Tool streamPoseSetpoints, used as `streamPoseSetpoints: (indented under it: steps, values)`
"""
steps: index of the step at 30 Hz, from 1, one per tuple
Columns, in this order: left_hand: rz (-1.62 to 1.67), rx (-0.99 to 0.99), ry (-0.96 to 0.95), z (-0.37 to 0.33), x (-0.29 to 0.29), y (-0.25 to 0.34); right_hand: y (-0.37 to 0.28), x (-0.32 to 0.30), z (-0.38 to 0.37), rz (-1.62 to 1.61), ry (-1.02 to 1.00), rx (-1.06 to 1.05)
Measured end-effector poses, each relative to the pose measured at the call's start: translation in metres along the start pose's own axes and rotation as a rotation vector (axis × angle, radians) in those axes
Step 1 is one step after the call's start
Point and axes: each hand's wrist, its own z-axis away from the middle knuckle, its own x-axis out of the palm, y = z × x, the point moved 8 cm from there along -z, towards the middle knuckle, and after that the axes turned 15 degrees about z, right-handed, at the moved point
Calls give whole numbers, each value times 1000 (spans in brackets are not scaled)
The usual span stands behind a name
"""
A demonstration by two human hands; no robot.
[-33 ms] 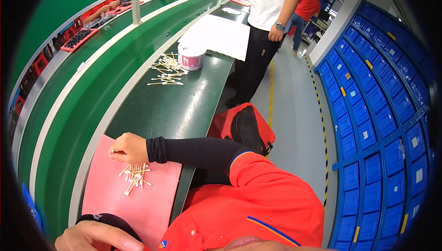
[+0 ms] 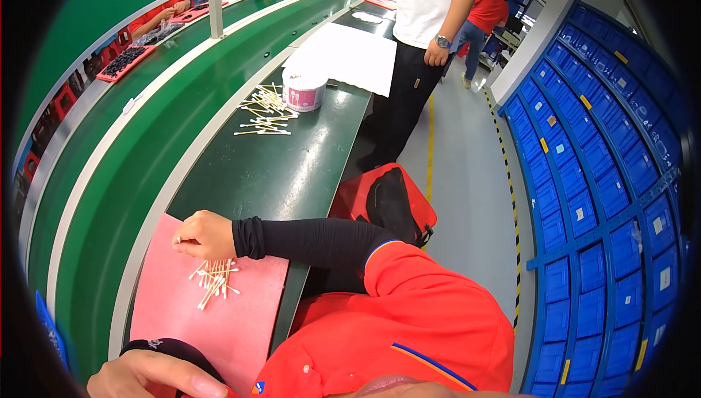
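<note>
My right hand (image 2: 201, 234) is closed in a pinch above the pink mat (image 2: 168, 288). A small white tip, like that of a cotton swab (image 2: 177, 239), shows at its fingertips. Just below that hand, a loose heap of cotton swabs (image 2: 213, 280) lies crossed on the mat. My left hand (image 2: 153, 374) is close to the lower left edge, near the mat's near end; one bent finger shows, the others are cut off, and what it holds cannot be seen. Both forearms wear black sleeves.
Further along the green bench stand a round white-and-pink tub (image 2: 304, 95), spilled cotton swabs (image 2: 266, 111) and white sheets (image 2: 350, 51). A red-and-black bag (image 2: 394, 204) is beside the bench. A person in white (image 2: 431, 4) stands there. Blue bins (image 2: 584, 215) line the right.
</note>
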Motion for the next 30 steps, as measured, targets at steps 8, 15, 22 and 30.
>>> streamPoseSetpoints:
  steps: [8, 15, 22, 30]
  values:
    - [-47, 90, -91, 0, -1, 1, -5, 3, -1, 16, -23, -5]
    - [-16, 135, -98, -5, -1, -4, 0, -5, 3, 20, -8, 0]
    - [45, 499, -429, -17, -10, -6, 3, -2, -6, 52, 49, -49]
    - [-183, 406, 809, 58, -210, -34, -18, -4, -6, -17, -20, -88]
